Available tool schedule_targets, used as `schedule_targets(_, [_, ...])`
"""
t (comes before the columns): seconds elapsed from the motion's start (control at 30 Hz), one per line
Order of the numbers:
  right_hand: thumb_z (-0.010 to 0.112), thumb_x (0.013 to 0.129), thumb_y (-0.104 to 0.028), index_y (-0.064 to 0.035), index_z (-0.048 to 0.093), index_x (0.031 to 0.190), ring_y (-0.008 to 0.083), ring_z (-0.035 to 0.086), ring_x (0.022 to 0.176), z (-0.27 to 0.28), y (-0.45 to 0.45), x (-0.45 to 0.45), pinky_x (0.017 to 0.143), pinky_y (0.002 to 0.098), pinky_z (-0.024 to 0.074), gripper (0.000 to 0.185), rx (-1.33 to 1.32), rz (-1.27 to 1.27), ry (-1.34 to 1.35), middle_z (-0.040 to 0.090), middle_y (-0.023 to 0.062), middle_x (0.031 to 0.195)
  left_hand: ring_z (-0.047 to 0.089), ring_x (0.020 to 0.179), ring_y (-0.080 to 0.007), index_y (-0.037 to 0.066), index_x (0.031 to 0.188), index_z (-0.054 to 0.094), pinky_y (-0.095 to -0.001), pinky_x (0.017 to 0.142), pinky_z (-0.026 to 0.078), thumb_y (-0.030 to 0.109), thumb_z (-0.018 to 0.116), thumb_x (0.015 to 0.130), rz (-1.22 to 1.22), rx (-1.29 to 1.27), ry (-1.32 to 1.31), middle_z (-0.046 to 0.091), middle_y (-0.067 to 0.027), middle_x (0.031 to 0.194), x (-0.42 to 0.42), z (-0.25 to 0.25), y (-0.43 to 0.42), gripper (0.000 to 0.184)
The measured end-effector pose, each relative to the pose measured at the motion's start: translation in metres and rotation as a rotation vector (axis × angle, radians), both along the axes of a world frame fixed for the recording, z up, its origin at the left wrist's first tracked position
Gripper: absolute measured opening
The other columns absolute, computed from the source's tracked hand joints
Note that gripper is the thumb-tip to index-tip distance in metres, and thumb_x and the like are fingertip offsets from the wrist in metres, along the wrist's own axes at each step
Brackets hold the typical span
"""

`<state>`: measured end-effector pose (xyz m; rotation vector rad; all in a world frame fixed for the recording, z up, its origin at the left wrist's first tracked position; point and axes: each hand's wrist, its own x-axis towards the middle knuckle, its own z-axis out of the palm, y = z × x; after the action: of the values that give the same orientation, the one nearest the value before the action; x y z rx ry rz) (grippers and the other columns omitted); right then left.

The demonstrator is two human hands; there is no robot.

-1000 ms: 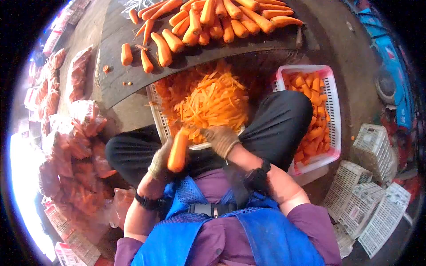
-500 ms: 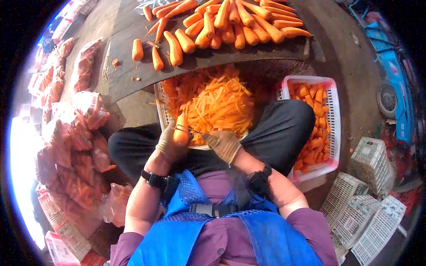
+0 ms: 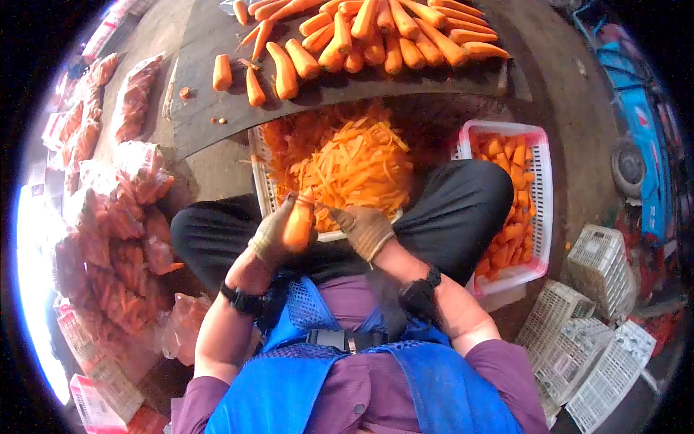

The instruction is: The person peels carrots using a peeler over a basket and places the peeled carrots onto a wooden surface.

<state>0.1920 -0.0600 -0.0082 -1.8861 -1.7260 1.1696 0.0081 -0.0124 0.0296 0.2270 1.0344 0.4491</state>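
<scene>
My gloved left hand [image 3: 275,233] is wrapped round an orange carrot [image 3: 298,227], held upright in front of my lap. Close to the carrot's right side is my gloved right hand [image 3: 363,230], closed on a thin tool that is mostly hidden, its tip near the carrot. Just beyond both hands, a heap of carrot peelings [image 3: 358,166] fills a white crate [image 3: 264,177] between my knees. Many whole carrots [image 3: 376,36] lie on a dark board [image 3: 195,119] at the top of the view. Right of my knee, a pink and white basket [image 3: 543,210] holds cut carrot pieces [image 3: 515,235].
Plastic bags of carrots [image 3: 119,246] lie along the left side. White plastic crates [image 3: 603,267] are stacked at the lower right. A blue vehicle [image 3: 640,137] with a wheel stands at the far right. A small clear bag [image 3: 184,325] lies beside my left arm.
Against the earlier frames, the carrot in my left hand has tilted and shifted, now slightly lower than half a second ago. My right hand stays close beside it. The whole view has shifted a little.
</scene>
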Motion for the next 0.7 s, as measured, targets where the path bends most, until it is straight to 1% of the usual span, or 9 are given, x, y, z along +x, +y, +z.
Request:
schedule_targets(0.03, [0.027, 0.081, -0.063, -0.0047, 0.060, 0.071, 0.0390, 0.056, 0.068, -0.012, 0.002, 0.002, 0.058, 0.0450, 0.0431, 0.068, -0.005, -0.022, -0.012, 0.057, 0.0213, 0.068, 0.055, 0.069, -0.0175, 0.007, 0.101, 0.053, -0.0270, 0.062, 0.046, 0.041, 0.049, 0.085, -0.075, 0.053, 0.088, 0.056, -0.0068, 0.081, 0.000, 0.016, -0.007, 0.038])
schedule_targets(0.07, [0.027, 0.081, -0.063, -0.0044, 0.060, 0.070, 0.0391, 0.056, 0.067, -0.019, 0.004, 0.003, 0.058, 0.0451, 0.0429, 0.069, -0.006, -0.042, -0.022, 0.057, 0.0213, 0.068, 0.054, 0.064, -0.0168, 0.005, 0.101, 0.052, -0.0265, 0.057, 0.046, 0.042, 0.045, 0.086, 0.015, 0.014, 0.170, 0.056, -0.0073, 0.080, 0.009, 0.033, -0.015, 0.041])
schedule_targets(0.17, [0.026, 0.082, -0.062, -0.0040, 0.060, 0.070, 0.0386, 0.056, 0.066, -0.022, 0.006, 0.007, 0.057, 0.0452, 0.0422, 0.068, -0.067, -0.087, 0.041, 0.056, 0.0213, 0.066, 0.054, 0.063, -0.0155, 0.004, 0.101, 0.051, -0.0256, 0.056, 0.046, 0.044, 0.045, 0.086, 0.123, -0.067, 0.092, 0.055, -0.0062, 0.079, 0.003, 0.045, -0.021, 0.043])
schedule_targets(0.3, [0.039, 0.083, -0.053, -0.0005, 0.055, 0.064, 0.0363, 0.052, 0.059, 0.006, 0.007, 0.002, 0.053, 0.0403, 0.0386, 0.058, 0.025, -0.004, 0.191, 0.051, 0.0212, 0.060, 0.053, 0.061, -0.0161, 0.006, 0.101, 0.052, -0.0251, 0.055, 0.046, 0.046, 0.047, 0.084, 0.166, -0.005, 0.013, 0.055, -0.0058, 0.078, -0.008, 0.012, -0.008, 0.043])
schedule_targets(0.4, [0.043, 0.083, -0.050, -0.0001, 0.054, 0.063, 0.0351, 0.051, 0.058, 0.001, 0.001, 0.001, 0.052, 0.0395, 0.0382, 0.055, 0.024, -0.040, 0.238, 0.049, 0.0203, 0.058, 0.053, 0.075, -0.0142, 0.008, 0.100, 0.052, -0.0240, 0.066, 0.045, 0.042, 0.049, 0.084, 0.256, -0.145, -0.208, 0.055, -0.0027, 0.085, -0.014, -0.006, 0.000, 0.037])
schedule_targets(0.5, [0.045, 0.083, -0.048, 0.0001, 0.054, 0.063, 0.0342, 0.051, 0.056, 0.005, -0.001, 0.001, 0.052, 0.0392, 0.0378, 0.053, 0.069, -0.030, 0.258, 0.049, 0.0196, 0.057, 0.051, 0.091, -0.0121, 0.009, 0.103, 0.053, -0.0220, 0.082, 0.042, 0.038, 0.051, 0.083, 0.277, -0.027, -0.268, 0.056, -0.0018, 0.095, -0.026, -0.070, 0.005, 0.035])
schedule_targets(0.57, [0.045, 0.083, -0.047, 0.0002, 0.053, 0.064, 0.0341, 0.050, 0.056, -0.004, -0.003, -0.001, 0.051, 0.0394, 0.0376, 0.052, 0.136, -0.005, 0.249, 0.049, 0.0197, 0.057, 0.052, 0.093, -0.0121, 0.009, 0.105, 0.054, -0.0219, 0.084, 0.041, 0.038, 0.052, 0.083, 0.219, -0.102, -0.252, 0.057, -0.0021, 0.098, 0.010, 0.006, 0.012, 0.037])
schedule_targets(0.67, [0.031, 0.081, -0.061, -0.0052, 0.058, 0.067, 0.0378, 0.055, 0.065, -0.006, -0.003, -0.003, 0.055, 0.0435, 0.0419, 0.064, 0.109, 0.017, 0.184, 0.056, 0.0193, 0.065, 0.057, 0.066, -0.0182, 0.003, 0.098, 0.051, -0.0288, 0.060, 0.051, 0.037, 0.054, 0.082, 0.490, -0.203, -0.228, 0.057, -0.0073, 0.079, 0.010, -0.028, 0.022, 0.038])
schedule_targets(0.7, [0.031, 0.081, -0.061, -0.0054, 0.058, 0.068, 0.0380, 0.055, 0.065, -0.005, -0.003, -0.002, 0.055, 0.0436, 0.0420, 0.064, 0.086, 0.018, 0.185, 0.056, 0.0195, 0.066, 0.057, 0.065, -0.0183, 0.003, 0.098, 0.051, -0.0287, 0.060, 0.051, 0.037, 0.055, 0.082, 0.476, -0.209, -0.172, 0.057, -0.0074, 0.078, 0.011, -0.027, 0.024, 0.038])
